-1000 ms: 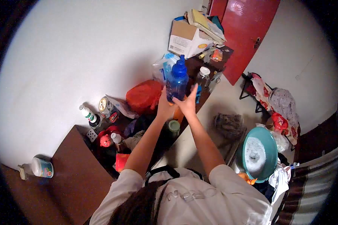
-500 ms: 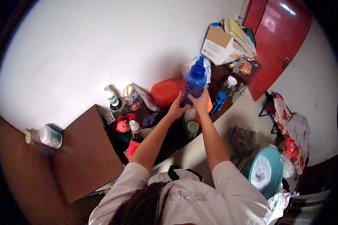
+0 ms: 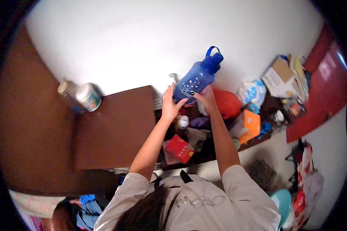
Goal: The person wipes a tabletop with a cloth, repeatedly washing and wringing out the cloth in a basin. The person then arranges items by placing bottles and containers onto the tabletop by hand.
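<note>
A large blue water bottle (image 3: 196, 79) with a dark blue cap and a strap loop is held up above the cluttered surface, its top leaning to the right. My left hand (image 3: 170, 104) grips its lower left side, thumb toward the base. On the other side my right hand (image 3: 206, 99) is wrapped round the lower part, thumb across the front. Beneath the hands are a white-capped bottle (image 3: 184, 121), a red box (image 3: 179, 149) and a purple cloth-like item (image 3: 199, 123). Behind my right hand is a red rounded bundle (image 3: 227, 104).
A brown cabinet top (image 3: 115, 127) lies to the left, with a white-lidded jar (image 3: 88, 97) at its back corner. To the right are an orange box (image 3: 250, 126), a white-and-blue plastic packet (image 3: 252, 92) and a carton (image 3: 279, 79) of papers. A red door (image 3: 316, 104) stands beyond.
The bottle, in both hands, has come away from beside the red bundle toward the left and tilted to the right. The view has swung left, showing more of the cabinet.
</note>
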Demonstrator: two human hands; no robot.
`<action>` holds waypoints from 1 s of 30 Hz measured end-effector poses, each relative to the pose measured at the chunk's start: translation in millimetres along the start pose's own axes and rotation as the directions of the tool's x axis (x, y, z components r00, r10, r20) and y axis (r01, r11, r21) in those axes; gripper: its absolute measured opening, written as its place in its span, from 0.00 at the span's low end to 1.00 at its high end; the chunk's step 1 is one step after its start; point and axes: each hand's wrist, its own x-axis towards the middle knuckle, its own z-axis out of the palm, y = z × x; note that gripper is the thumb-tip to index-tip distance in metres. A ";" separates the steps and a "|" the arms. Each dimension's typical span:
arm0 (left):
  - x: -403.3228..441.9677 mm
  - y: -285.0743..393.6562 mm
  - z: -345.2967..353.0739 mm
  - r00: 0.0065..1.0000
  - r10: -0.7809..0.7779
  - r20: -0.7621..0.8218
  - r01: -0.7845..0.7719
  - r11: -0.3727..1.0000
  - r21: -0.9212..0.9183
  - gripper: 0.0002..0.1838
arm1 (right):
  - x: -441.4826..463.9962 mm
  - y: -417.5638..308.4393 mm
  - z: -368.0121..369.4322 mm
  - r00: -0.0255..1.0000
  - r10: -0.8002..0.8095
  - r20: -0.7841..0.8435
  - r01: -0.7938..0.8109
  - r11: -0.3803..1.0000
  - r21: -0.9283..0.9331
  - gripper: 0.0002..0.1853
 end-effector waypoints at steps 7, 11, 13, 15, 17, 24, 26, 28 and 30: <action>-20.2 -55.2 -140.9 0.944 -0.114 -0.310 0.148 0.985 0.088 0.35 | 13.6 -36.2 169.5 0.955 -0.020 0.297 0.016 1.000 0.016 0.37; -27.0 -40.4 -196.0 0.874 -0.092 -0.477 0.185 0.971 0.151 0.38 | -0.3 -32.1 241.7 0.878 -0.040 0.477 0.079 0.995 -0.063 0.41; -25.0 -32.7 -216.8 0.812 -0.065 -0.581 0.175 0.975 0.137 0.41 | -11.9 -37.7 272.3 0.837 -0.056 0.544 0.162 0.976 -0.148 0.43; -23.8 -26.5 -237.8 0.757 -0.051 -0.651 0.221 0.958 0.182 0.40 | -26.1 -51.3 294.8 0.802 -0.028 0.597 0.174 0.967 -0.188 0.44; -22.9 -23.4 -255.1 0.714 -0.093 -0.694 0.275 0.949 0.156 0.36 | -33.3 -52.1 310.0 0.754 -0.058 0.655 0.187 0.974 -0.130 0.45; -25.9 -42.7 -300.6 0.781 -0.224 -0.583 0.291 0.956 0.023 0.31 | -35.8 -45.4 331.1 0.679 -0.027 0.733 0.148 0.984 -0.102 0.45; -24.2 -42.5 -306.7 0.795 -0.248 -0.554 0.327 0.944 0.046 0.32 | -32.3 -32.7 336.0 0.677 -0.037 0.735 0.185 0.975 -0.120 0.45; -23.4 -57.0 -312.1 0.801 -0.248 -0.546 0.371 0.920 0.126 0.34 | -31.5 -33.9 339.1 0.677 -0.037 0.735 0.175 0.978 -0.111 0.45; -27.7 -66.5 -314.8 0.816 -0.232 -0.529 0.308 0.950 0.058 0.36 | -30.5 -36.7 339.9 0.683 -0.030 0.730 0.124 0.990 -0.075 0.45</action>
